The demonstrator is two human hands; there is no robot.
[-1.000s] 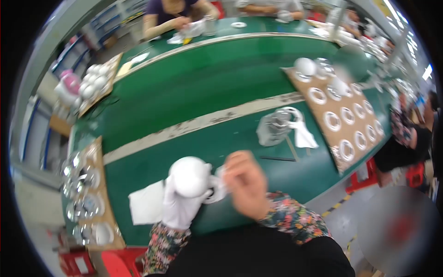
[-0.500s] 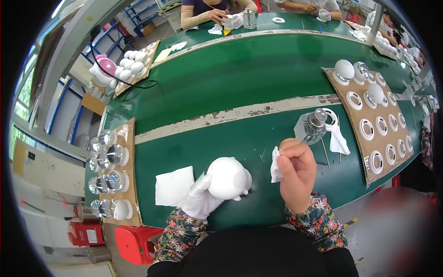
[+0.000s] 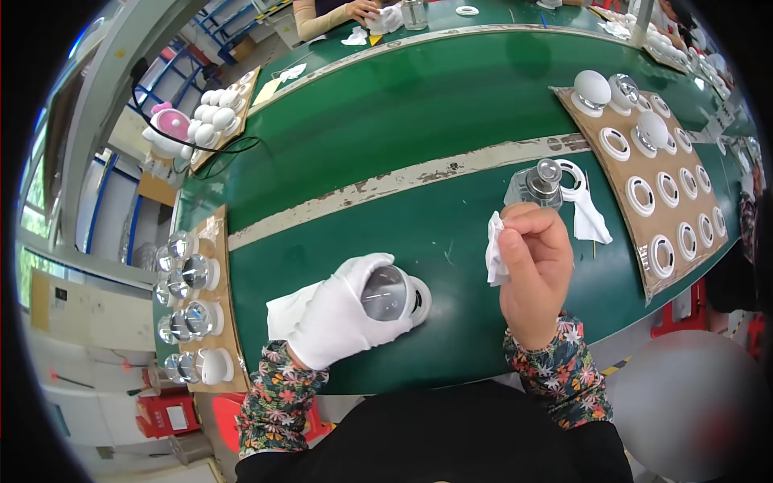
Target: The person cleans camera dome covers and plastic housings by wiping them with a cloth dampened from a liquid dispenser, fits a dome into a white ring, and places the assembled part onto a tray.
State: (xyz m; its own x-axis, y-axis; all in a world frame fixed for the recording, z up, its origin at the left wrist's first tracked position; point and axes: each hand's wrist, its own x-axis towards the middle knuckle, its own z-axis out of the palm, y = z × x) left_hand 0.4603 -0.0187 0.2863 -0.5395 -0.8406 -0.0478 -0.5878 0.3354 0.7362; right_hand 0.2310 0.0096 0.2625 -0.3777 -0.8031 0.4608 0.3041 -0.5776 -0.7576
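Observation:
My left hand [image 3: 334, 318], in a white glove, is wrapped round a ball-shaped device [image 3: 385, 295]. Its glossy, see-through-looking dome faces up at me, and a white ring base juts out on its right side. Under the gloved hand lies a folded white cloth [image 3: 283, 312], partly covered. My bare right hand [image 3: 535, 270] pinches a small crumpled white cloth [image 3: 497, 253] between thumb and fingers, apart from the device. Just behind the right hand stands a clear bottle with a metal top [image 3: 538, 183].
Beside the bottle are a white ring [image 3: 572, 179], a white cloth [image 3: 590, 221] and thin sticks. Cardboard at right [image 3: 636, 165] bears rings and several balls; cardboard at left [image 3: 219, 241] bears shiny domed devices. Across the green table [image 3: 386, 105] another person's hands [image 3: 366, 11] work.
My left hand has turned the device, so its glossy dome shows instead of the white perforated side. My right hand has risen slightly, the cloth still pinched. The view has shifted a little.

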